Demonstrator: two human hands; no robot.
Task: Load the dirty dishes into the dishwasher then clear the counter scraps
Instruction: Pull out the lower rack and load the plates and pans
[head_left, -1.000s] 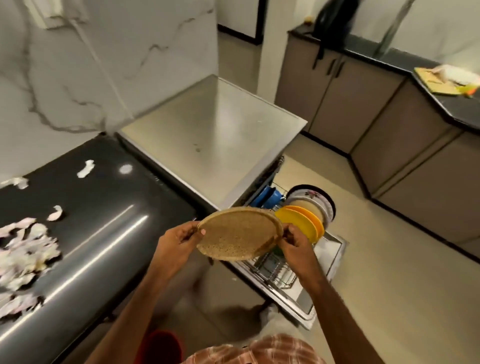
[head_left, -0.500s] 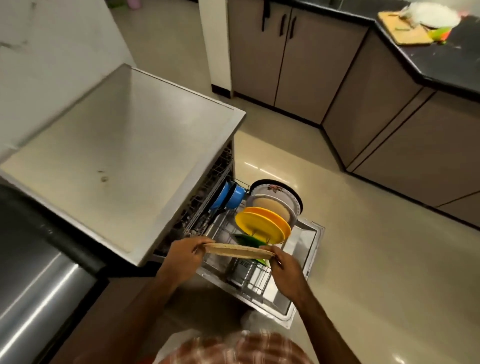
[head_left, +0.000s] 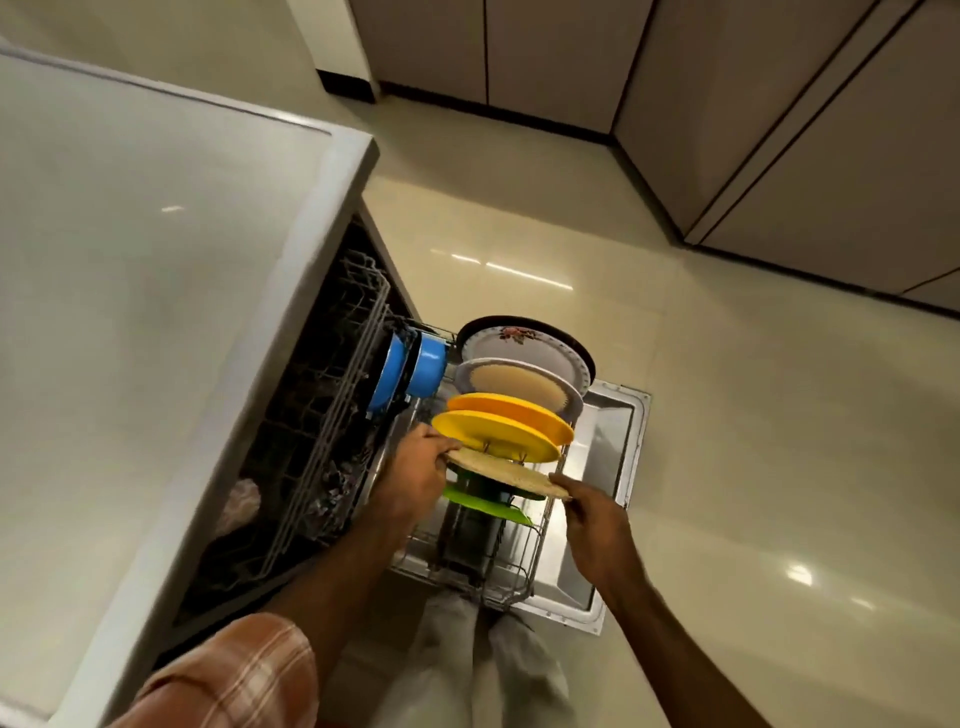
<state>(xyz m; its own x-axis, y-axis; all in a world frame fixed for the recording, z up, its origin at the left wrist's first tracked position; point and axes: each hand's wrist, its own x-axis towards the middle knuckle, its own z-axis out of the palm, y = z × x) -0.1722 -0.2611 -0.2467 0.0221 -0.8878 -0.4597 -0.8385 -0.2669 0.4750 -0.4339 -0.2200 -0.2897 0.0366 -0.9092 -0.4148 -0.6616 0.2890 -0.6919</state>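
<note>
I hold a round speckled tan plate (head_left: 506, 472) edge-on over the pulled-out lower rack (head_left: 511, 577) of the open dishwasher. My left hand (head_left: 415, 475) grips its left rim and my right hand (head_left: 592, 512) grips its right rim. The plate sits just in front of two yellow plates (head_left: 498, 431) standing in the rack, with a green plate (head_left: 480, 501) right under it. Behind the yellow ones stand a white-rimmed plate (head_left: 519, 382), a flowered white plate (head_left: 524, 343) and blue bowls (head_left: 410, 371).
The dishwasher's steel top (head_left: 145, 249) fills the left. Its upper rack (head_left: 332, 415) shows under the top edge. The open door (head_left: 602, 499) lies flat on the tiled floor (head_left: 753, 467). Brown cabinets (head_left: 779, 130) stand at the back right. My legs are below the rack.
The view tipped down from the counter to the dishwasher. Both hands lowered the tan plate, turning it edge-on, down to the rack in front of the yellow plates.
</note>
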